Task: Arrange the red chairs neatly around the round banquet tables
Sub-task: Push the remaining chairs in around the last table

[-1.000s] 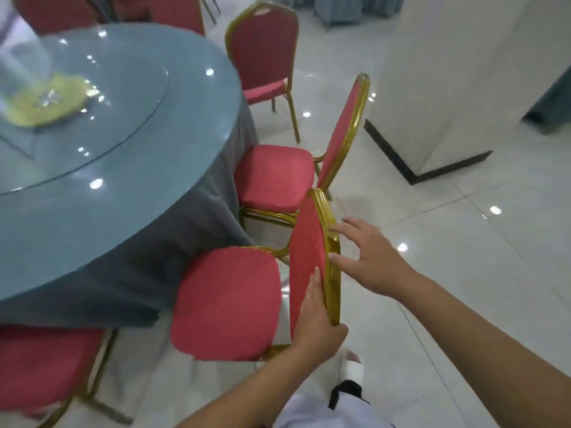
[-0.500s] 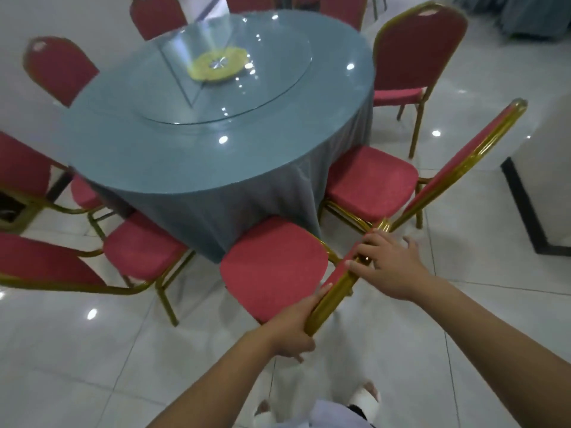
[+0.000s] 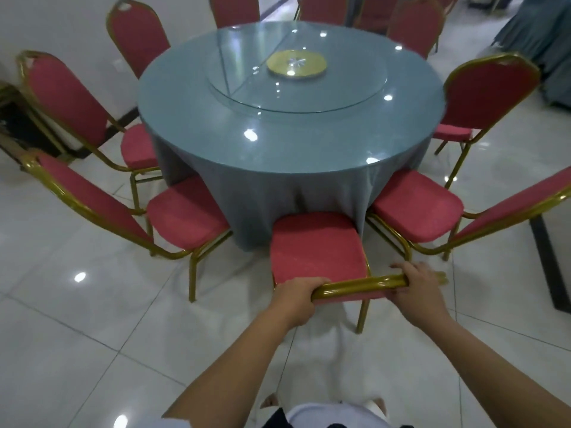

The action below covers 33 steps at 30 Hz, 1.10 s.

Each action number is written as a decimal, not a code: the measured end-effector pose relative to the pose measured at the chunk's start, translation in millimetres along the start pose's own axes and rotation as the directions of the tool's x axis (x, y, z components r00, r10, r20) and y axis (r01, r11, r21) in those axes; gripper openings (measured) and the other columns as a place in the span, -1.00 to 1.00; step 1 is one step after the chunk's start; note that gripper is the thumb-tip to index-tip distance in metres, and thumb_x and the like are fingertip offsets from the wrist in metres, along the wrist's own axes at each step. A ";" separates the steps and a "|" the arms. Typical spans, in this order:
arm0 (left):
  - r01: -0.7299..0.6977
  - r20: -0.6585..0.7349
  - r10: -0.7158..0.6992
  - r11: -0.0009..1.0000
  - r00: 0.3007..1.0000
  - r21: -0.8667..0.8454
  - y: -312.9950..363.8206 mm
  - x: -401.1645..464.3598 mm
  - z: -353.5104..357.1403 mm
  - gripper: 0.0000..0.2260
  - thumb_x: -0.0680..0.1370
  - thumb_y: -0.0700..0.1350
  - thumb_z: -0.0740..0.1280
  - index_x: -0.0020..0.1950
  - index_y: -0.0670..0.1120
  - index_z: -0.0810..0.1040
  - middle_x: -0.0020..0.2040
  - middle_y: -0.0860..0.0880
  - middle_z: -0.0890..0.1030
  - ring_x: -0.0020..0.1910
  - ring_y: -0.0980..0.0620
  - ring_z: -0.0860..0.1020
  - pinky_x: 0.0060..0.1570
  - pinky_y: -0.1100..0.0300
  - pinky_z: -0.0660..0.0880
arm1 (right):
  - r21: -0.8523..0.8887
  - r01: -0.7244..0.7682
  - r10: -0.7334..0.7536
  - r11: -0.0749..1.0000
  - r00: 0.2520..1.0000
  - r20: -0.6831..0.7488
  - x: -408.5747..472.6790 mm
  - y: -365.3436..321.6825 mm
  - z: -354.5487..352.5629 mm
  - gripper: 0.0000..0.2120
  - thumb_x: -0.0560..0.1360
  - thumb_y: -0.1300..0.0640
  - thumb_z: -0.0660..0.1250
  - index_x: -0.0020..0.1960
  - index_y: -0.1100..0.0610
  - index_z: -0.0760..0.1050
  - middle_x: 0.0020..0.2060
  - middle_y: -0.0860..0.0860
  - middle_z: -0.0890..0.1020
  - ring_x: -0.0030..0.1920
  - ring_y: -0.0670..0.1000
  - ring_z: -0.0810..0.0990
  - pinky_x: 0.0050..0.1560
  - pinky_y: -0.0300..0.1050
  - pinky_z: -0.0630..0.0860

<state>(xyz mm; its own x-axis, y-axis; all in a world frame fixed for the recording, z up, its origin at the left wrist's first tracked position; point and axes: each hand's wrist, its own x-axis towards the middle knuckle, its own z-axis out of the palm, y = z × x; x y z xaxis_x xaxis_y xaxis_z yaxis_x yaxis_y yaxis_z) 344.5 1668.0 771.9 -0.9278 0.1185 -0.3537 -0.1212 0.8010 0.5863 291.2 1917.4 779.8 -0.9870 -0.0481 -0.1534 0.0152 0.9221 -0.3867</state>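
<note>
A red chair [image 3: 315, 248] with a gold frame stands right in front of me, its seat facing the round table [image 3: 290, 118] with the blue-grey cloth. My left hand [image 3: 295, 299] grips the left end of the chair's top rail. My right hand [image 3: 414, 288] grips the right end of the same rail. The seat's front edge touches the hanging cloth. More red chairs ring the table: one at the near left [image 3: 185, 217], one at the near right [image 3: 417, 208], others further round.
A glass turntable [image 3: 296, 84] with a yellow disc [image 3: 296, 63] lies on the table. A white wall runs along the left. A pillar's dark base [image 3: 550, 261] sits at the right. Another draped table [image 3: 537, 35] stands at the far right. Glossy white tiles lie behind me.
The view has swung round behind the chair. Both hands have closed on its top rail, and the chair now faces the table squarely with its seat against the cloth.
</note>
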 end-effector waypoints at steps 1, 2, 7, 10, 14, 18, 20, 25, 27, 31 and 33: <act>-0.010 -0.015 0.010 1.000 1.000 0.019 -3.0 1.3 0.2 -0.51 0.54 -0.25 0.23 0.28 0.31 0.46 0.07 0.12 0.63 0.07 -0.03 0.57 0.09 0.01 0.49 | -0.007 -0.018 0.018 1.000 1.000 0.004 3.3 -8.4 0.4 -0.61 0.38 0.10 0.53 0.18 0.04 0.56 0.12 0.04 0.55 0.29 0.12 0.37 0.40 0.16 0.26; -0.014 -0.033 0.015 0.999 0.999 0.033 -7.7 3.0 -0.7 -0.54 0.54 -0.24 0.23 0.26 0.29 0.48 0.06 0.11 0.64 0.07 -0.03 0.57 0.10 0.00 0.49 | -0.041 -0.016 0.018 0.999 0.999 0.036 6.8 -16.7 0.1 -0.70 0.39 0.14 0.51 0.11 0.05 0.59 0.03 0.01 0.56 0.25 0.09 0.39 0.42 0.09 0.21; 0.038 -0.109 -0.025 0.992 0.994 0.124 -41.9 11.8 -24.9 -0.61 0.50 -0.25 0.23 0.16 0.19 0.56 0.01 0.06 0.64 0.04 -0.05 0.57 -0.01 0.09 0.49 | -0.074 0.047 -0.037 0.996 0.991 0.132 18.0 -56.3 13.6 -0.86 0.46 0.17 0.36 -0.06 -0.06 0.59 -0.06 -0.03 0.58 0.12 0.07 0.44 0.27 -0.06 0.17; 0.108 -0.125 -0.089 0.982 0.988 0.156 -55.9 24.3 -48.1 -0.70 0.49 -0.25 0.24 0.05 0.12 0.57 -0.03 0.01 0.63 0.01 -0.09 0.58 -0.04 0.08 0.53 | -0.020 -0.003 0.007 1.000 0.987 0.159 32.5 -80.9 27.4 -0.73 0.45 0.26 0.22 -0.05 -0.06 0.56 -0.06 -0.01 0.46 0.05 0.07 0.35 0.24 -0.02 0.21; 0.131 -0.132 -0.109 0.976 0.985 0.176 -56.3 42.0 -62.1 -0.72 0.46 -0.23 0.25 0.01 0.13 0.56 -0.13 0.06 0.56 -0.02 -0.08 0.57 -0.12 0.11 0.48 | 0.015 -0.039 0.036 0.999 0.986 0.164 56.9 -90.4 27.3 -0.69 0.44 0.30 0.14 -0.24 -0.09 0.46 -0.10 0.03 0.50 0.10 0.21 0.39 0.14 -0.01 0.21; 0.158 -0.170 -0.126 0.969 0.977 0.189 -45.2 59.2 -61.4 -0.68 0.49 -0.22 0.25 0.10 0.16 0.54 -0.15 0.09 0.52 -0.11 -0.03 0.52 -0.15 0.14 0.41 | 0.056 -0.041 0.030 0.998 0.980 0.195 78.2 -82.9 14.2 -0.66 0.49 0.31 0.08 -0.16 -0.05 0.51 -0.08 0.05 0.51 0.16 0.19 0.29 0.14 0.07 0.30; 0.173 -0.176 -0.142 0.969 0.974 0.177 -39.7 65.7 -60.0 -0.67 0.50 -0.24 0.24 0.11 0.15 0.52 -0.15 0.07 0.53 -0.14 -0.02 0.50 -0.16 0.13 0.43 | 0.057 -0.018 0.006 0.998 0.979 0.203 87.0 -80.0 8.6 -0.65 0.50 0.31 0.08 -0.22 -0.06 0.48 -0.11 0.04 0.50 0.13 0.17 0.28 0.13 0.08 0.30; 0.232 -0.163 -0.206 0.958 0.965 0.165 -13.9 79.2 -56.3 -0.68 0.51 -0.26 0.24 0.10 0.12 0.55 -0.08 0.01 0.57 -0.08 -0.05 0.53 -0.17 0.14 0.43 | 0.053 0.013 -0.025 0.998 0.974 0.226 104.7 -63.5 -4.4 -0.66 0.49 0.30 0.10 -0.33 -0.07 0.39 -0.19 -0.02 0.47 0.09 0.18 0.33 0.05 0.02 0.24; 0.260 -0.150 -0.235 0.949 0.960 0.179 -4.0 81.2 -52.0 -0.70 0.51 -0.26 0.25 0.10 0.10 0.57 0.00 -0.02 0.61 0.03 -0.09 0.58 -0.11 0.13 0.47 | 0.064 0.021 -0.036 0.998 0.968 0.247 107.1 -55.3 -8.8 -0.66 0.47 0.32 0.09 -0.32 -0.05 0.41 -0.19 -0.01 0.49 0.08 0.18 0.33 0.05 0.01 0.23; 0.295 -0.141 -0.272 0.938 0.952 0.180 2.4 75.1 -42.9 -0.70 0.53 -0.26 0.23 0.09 0.09 0.58 -0.07 0.01 0.54 -0.06 -0.05 0.52 -0.15 0.14 0.43 | 0.084 0.072 -0.091 0.994 0.960 0.263 103.6 -41.7 -6.5 -0.68 0.49 0.33 0.11 -0.12 0.02 0.57 -0.09 0.02 0.51 0.13 0.17 0.29 0.09 -0.03 0.21; 0.298 -0.154 -0.271 0.935 0.950 0.194 2.4 67.2 -34.8 -0.71 0.53 -0.26 0.22 0.05 0.11 0.57 -0.10 0.03 0.54 -0.11 -0.02 0.50 -0.18 0.14 0.44 | 0.116 0.080 -0.107 0.990 0.964 0.245 101.8 -35.7 -1.8 -0.70 0.49 0.34 0.12 -0.08 0.06 0.56 -0.05 0.02 0.47 0.18 0.16 0.27 0.14 -0.02 0.24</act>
<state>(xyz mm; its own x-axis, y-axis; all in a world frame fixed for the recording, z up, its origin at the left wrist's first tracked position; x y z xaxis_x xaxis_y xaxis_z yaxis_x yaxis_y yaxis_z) 269.6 1657.5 774.9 -0.9029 -0.1952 -0.3830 -0.3218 0.8976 0.3012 189.9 1880.2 779.7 -0.9133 -0.2391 -0.3297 -0.0454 0.8643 -0.5009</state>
